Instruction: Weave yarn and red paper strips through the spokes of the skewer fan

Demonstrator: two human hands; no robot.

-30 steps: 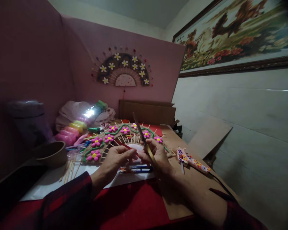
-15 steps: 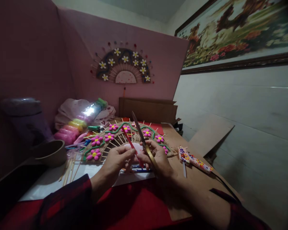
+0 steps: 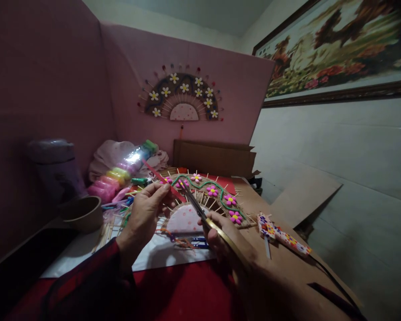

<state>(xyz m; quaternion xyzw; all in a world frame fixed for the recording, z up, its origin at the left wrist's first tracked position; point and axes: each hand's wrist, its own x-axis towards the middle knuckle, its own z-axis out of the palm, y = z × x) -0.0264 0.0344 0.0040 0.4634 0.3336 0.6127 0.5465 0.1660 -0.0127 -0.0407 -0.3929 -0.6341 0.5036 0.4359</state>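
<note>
Jutting from left hand (image 3: 141, 216): red strip (image 3: 157, 173); from right hand (image 3: 234, 232): scissors (image 3: 197, 206).

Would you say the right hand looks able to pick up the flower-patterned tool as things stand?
Probably not: the right hand is occupied with the scissors, although the flower-patterned tool lies to its right, apparently unobstructed.

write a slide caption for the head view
Left hand pinching a red strip, right hand holding scissors, before a pink-flowered fan.

Pink panel (image 3: 240, 102) upright, dimly lit. Right of panel: pale wall (image 3: 334, 142), framed picture (image 3: 341, 53). Ceiling (image 3: 194, 13) above panel.
</note>
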